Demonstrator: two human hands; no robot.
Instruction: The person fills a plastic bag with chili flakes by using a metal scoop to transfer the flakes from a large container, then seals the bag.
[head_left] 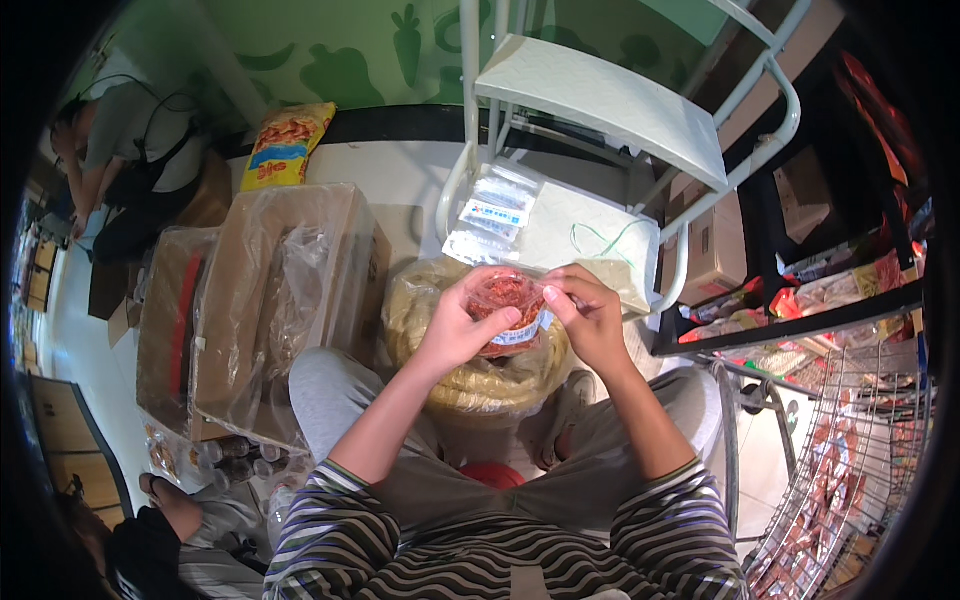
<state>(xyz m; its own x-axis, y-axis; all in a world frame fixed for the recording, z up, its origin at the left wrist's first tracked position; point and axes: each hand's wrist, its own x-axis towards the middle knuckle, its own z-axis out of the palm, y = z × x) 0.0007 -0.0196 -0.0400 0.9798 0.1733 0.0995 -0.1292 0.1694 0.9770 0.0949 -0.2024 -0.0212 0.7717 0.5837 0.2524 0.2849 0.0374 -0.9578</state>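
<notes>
A clear round plastic tub (507,290) with red food in it is held over the sack, in front of my body. My left hand (456,324) wraps round its left side, the thumb lying across the front near a pale blue and white label (516,334). At the tub's right rim, my right hand (592,312) has thumb and forefinger pinched together; what lies between those fingertips is too small to make out. Beneath both hands stands a round, yellowish bundle (470,388) in clear plastic, between my legs.
Beyond the bundle stands a pale metal step ladder (600,95); small clear packets (495,213) lie on its low step. Plastic-lined cartons (262,300) stand left, a yellow bag (288,146) behind. A wire basket (850,450) holds packages at right. Other people sit at the left.
</notes>
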